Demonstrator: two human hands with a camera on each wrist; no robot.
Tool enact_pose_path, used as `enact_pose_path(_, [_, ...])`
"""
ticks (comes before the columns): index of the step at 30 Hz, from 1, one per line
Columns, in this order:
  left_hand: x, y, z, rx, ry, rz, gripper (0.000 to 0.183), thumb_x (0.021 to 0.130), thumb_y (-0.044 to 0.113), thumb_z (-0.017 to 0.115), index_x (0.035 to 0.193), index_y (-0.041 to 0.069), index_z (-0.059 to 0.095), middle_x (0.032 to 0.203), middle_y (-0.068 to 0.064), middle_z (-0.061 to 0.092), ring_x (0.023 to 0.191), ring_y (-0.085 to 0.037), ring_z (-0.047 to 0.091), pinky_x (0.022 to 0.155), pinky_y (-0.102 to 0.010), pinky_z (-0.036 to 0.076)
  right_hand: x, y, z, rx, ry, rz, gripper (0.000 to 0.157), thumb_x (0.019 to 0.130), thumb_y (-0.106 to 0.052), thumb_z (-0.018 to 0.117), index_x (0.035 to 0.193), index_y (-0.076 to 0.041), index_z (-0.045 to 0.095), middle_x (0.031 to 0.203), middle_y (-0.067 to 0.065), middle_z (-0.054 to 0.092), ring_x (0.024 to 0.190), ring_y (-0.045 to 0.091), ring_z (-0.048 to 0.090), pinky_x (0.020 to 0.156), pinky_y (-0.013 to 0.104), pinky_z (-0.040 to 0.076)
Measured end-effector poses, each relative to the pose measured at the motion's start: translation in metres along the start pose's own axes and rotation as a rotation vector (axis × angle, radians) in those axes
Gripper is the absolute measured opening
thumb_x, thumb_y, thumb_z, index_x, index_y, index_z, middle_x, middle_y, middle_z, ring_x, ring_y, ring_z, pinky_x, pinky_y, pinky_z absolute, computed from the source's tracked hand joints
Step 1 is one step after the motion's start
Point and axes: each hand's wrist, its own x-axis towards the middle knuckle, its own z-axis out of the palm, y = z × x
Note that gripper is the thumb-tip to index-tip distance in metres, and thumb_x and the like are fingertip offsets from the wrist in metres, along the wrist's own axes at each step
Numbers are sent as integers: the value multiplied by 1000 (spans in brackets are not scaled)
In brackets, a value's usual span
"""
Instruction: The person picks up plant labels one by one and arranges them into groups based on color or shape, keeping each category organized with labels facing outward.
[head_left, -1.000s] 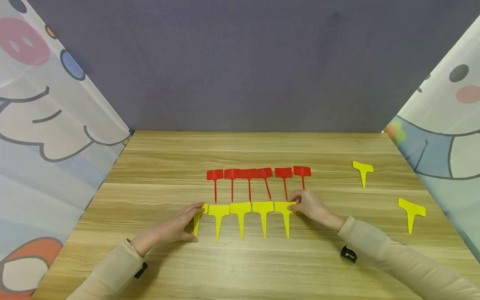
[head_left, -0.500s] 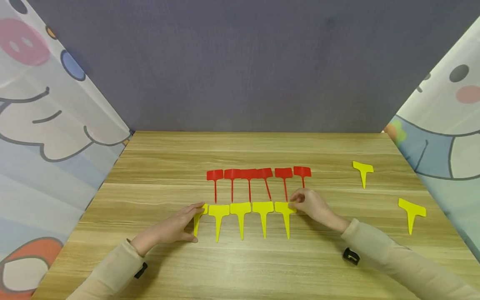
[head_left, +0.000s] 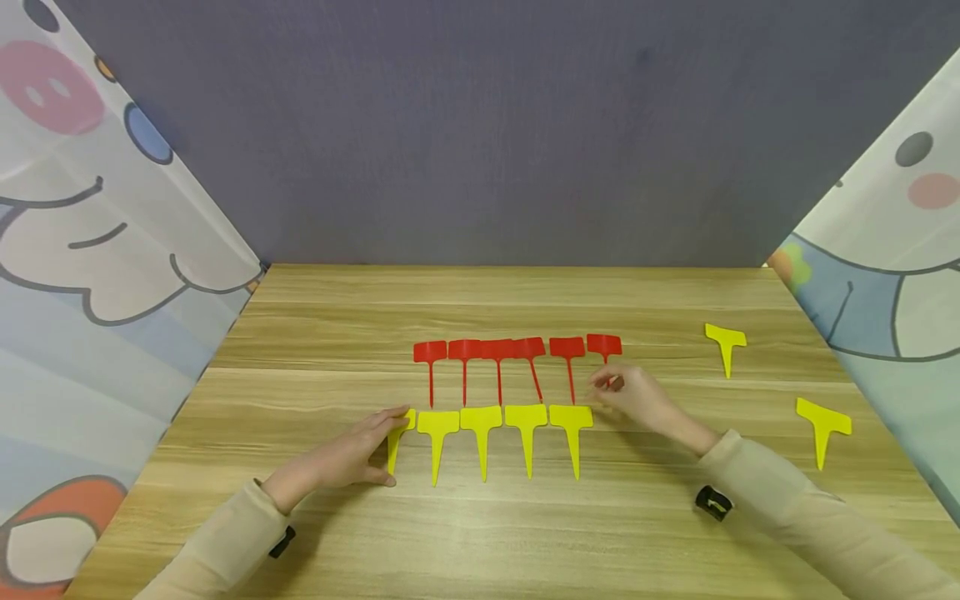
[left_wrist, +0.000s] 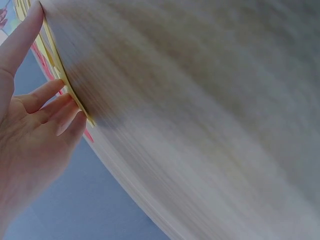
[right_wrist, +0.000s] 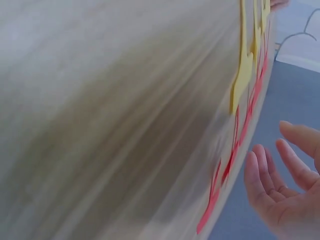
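In the head view, a row of yellow T-shaped plant labels lies flat on the wooden table, heads away from me. My left hand rests at the leftmost yellow plant label, covering part of it; in the left wrist view the fingertips and thumb touch its edge. Just off the right end of the row, my right hand hovers with loosely bent fingers. Nothing shows between those fingers in the right wrist view. Nearest it are the rightmost yellow plant label of the row and a red plant label.
Behind the yellow row lies a row of red T-shaped plant labels, some heads touching or overlapping. Two loose yellow plant labels, one farther back and one nearer, lie at the right. A dark grey panel stands at the table's back.
My right hand has let go of the rightmost yellow plant label in the row and moved up and to the right. The left hand stays where it was.
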Motion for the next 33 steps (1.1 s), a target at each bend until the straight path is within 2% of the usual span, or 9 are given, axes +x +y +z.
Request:
enact_pose_path(8, [-1, 1, 0, -11, -4, -6, 76, 72, 27, 72, 131, -4, 35, 142, -16, 22, 127, -34, 26, 99, -47, 29, 1, 3, -15, 20, 6, 21, 19, 81, -1, 61, 98, 8, 61, 91, 21, 61, 72, 24, 59, 55, 27, 49])
enact_pose_path(11, [-1, 0, 1, -8, -5, -9, 76, 72, 27, 72, 131, -3, 35, 142, -16, 22, 127, -34, 26, 100, -47, 28, 2, 7, -21, 27, 12, 7, 21, 80, 1, 59, 99, 10, 60, 93, 23, 60, 75, 26, 59, 57, 30, 50])
enact_pose_path(14, [-1, 0, 1, -5, -6, -12, 76, 72, 27, 72, 131, -3, 35, 142, -16, 23, 127, -34, 26, 100, -47, 28, 1, 11, -28, 22, 31, -15, 22, 80, 5, 58, 100, 11, 59, 93, 25, 60, 74, 29, 59, 58, 28, 51])
enact_pose_path(17, [-1, 1, 1, -8, -6, -13, 76, 72, 27, 72, 131, -4, 35, 142, -16, 23, 127, -34, 25, 100, -47, 28, 1, 15, -35, -19, 62, -24, 22, 79, 6, 58, 101, 12, 59, 94, 27, 60, 75, 29, 59, 59, 24, 50])
enact_pose_path(23, [-1, 1, 0, -7, -5, -16, 75, 72, 26, 72, 130, -3, 35, 142, -16, 23, 127, -34, 26, 100, -47, 28, 1, 24, -49, -79, 96, 11, 22, 82, 0, 58, 101, 12, 59, 98, 27, 59, 77, 31, 58, 58, 24, 49])
enact_pose_path(30, [-1, 1, 1, 0, -4, -15, 75, 71, 27, 72, 130, -3, 36, 142, -16, 23, 127, -34, 25, 100, -47, 27, 0, 36, -64, -170, 174, 5, 21, 82, 0, 58, 100, 10, 60, 87, 24, 63, 71, 33, 61, 53, 21, 47])
enact_pose_path(33, [-1, 0, 1, 5, -3, -12, 75, 71, 27, 72, 130, -3, 36, 142, -16, 23, 127, -34, 25, 100, -47, 27, -1, 39, -72, -188, 185, 37, 23, 83, -3, 58, 102, 10, 60, 89, 26, 62, 73, 34, 60, 53, 22, 47])
